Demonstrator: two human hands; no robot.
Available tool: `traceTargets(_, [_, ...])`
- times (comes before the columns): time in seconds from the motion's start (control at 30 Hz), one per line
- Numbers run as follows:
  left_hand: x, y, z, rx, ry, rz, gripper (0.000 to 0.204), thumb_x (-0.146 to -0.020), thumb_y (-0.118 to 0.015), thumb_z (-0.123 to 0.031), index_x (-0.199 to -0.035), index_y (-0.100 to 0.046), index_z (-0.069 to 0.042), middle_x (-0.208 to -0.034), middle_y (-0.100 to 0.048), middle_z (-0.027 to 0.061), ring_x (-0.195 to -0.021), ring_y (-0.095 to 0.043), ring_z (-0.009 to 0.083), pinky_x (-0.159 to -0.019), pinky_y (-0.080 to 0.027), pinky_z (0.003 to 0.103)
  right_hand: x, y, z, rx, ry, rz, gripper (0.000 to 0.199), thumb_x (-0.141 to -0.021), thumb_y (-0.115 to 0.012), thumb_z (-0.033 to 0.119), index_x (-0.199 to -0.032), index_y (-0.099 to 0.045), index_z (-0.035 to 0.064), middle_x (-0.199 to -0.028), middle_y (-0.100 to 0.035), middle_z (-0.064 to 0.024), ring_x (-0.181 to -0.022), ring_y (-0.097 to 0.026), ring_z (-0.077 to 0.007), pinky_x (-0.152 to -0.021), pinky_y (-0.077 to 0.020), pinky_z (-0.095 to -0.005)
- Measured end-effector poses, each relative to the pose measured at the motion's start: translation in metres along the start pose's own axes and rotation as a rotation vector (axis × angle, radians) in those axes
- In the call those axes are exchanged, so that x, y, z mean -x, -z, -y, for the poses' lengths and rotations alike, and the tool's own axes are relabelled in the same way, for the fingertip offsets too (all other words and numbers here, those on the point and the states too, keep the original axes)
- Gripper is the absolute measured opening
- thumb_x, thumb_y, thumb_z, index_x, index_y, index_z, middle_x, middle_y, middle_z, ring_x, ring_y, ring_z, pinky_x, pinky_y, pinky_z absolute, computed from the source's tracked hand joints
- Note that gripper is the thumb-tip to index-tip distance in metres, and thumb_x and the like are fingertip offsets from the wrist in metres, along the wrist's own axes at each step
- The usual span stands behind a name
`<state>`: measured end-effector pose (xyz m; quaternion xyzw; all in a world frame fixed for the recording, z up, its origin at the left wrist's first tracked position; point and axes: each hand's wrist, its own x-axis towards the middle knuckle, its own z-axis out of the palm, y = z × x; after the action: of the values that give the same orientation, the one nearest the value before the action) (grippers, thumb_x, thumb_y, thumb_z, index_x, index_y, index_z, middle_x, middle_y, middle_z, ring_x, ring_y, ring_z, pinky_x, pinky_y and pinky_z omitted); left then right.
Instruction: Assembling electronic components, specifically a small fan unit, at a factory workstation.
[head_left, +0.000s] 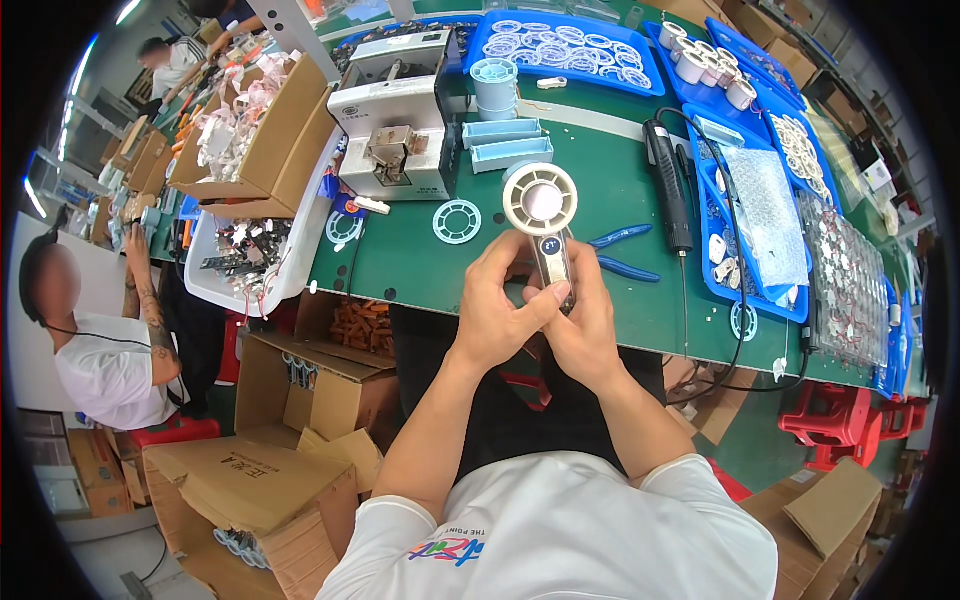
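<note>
Left hand (497,305) and right hand (580,325) both grip our fan (545,225) by its handle, head up, above the bench (420,265) edge. Likely inspection or fitting; next move needs firm hold, thumbs steady.

One view only, from a fisheye camera on the person's head, looking steeply down and forward; the person's own white shirt fills the bottom centre, the forearms rise from it to the left hand (497,310) and right hand (580,330) at mid-frame, quite near; the green workbench (620,190) spreads across the upper half; straight edges bow toward the dark rim.
</note>
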<state>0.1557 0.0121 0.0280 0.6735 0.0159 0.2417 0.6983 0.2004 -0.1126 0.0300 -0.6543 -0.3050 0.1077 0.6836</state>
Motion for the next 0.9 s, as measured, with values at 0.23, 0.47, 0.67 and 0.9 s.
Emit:
traceTargets(0.23, [0.0, 0.001, 0.001, -0.004, -0.003, -0.002, 0.044, -0.079, -0.074, -0.008, -0.12, -0.064, 0.002, -0.105, -0.07, 0.0118, -0.086, -0.064, 0.0204, -0.082, -0.053, 0.032, -0.001, -0.001, 0.0, 0.005, 0.006, -0.003, 0.05, -0.091, -0.064, -0.004, -0.138, -0.048, 0.0018, -0.109, -0.062, -0.009, -0.091, -0.059, -0.015, -0.083, -0.0505, -0.0292])
traceTargets(0.47, [-0.002, 0.003, -0.001, -0.002, 0.01, -0.014, 0.045, -0.078, -0.075, -0.008, -0.121, -0.064, 0.002, -0.105, -0.07, 0.0119, -0.086, -0.063, 0.0193, -0.081, -0.053, 0.031, -0.005, -0.002, -0.003, 0.033, 0.009, 0.005, 0.053, -0.091, -0.065, -0.001, -0.141, -0.046, -0.0003, -0.118, -0.064, -0.0144, -0.095, -0.063, -0.0203, -0.085, -0.0521, -0.0333])
traceTargets(0.67, [-0.001, 0.0, 0.004, -0.113, -0.081, -0.02, 0.048, -0.079, -0.075, -0.011, -0.124, -0.063, 0.001, -0.103, -0.068, 0.0118, -0.079, -0.058, 0.0196, -0.075, -0.051, 0.031, 0.004, 0.002, -0.012, 0.075, 0.026, -0.041, 0.054, -0.091, -0.064, 0.0, -0.142, -0.047, 0.0018, -0.12, -0.063, -0.0144, -0.099, -0.063, -0.0232, -0.089, -0.0508, -0.033])
traceTargets(0.9, [0.001, 0.001, -0.009, -0.111, -0.078, -0.028, 0.053, -0.08, -0.075, -0.013, -0.128, -0.062, 0.003, -0.11, -0.069, 0.0148, -0.084, -0.064, 0.0235, -0.078, -0.054, 0.033, 0.004, -0.003, -0.002, 0.0, -0.103, -0.052, 0.051, -0.091, -0.062, -0.003, -0.14, -0.048, 0.0022, -0.106, -0.062, -0.0106, -0.089, -0.059, -0.0175, -0.08, -0.0486, -0.0297])
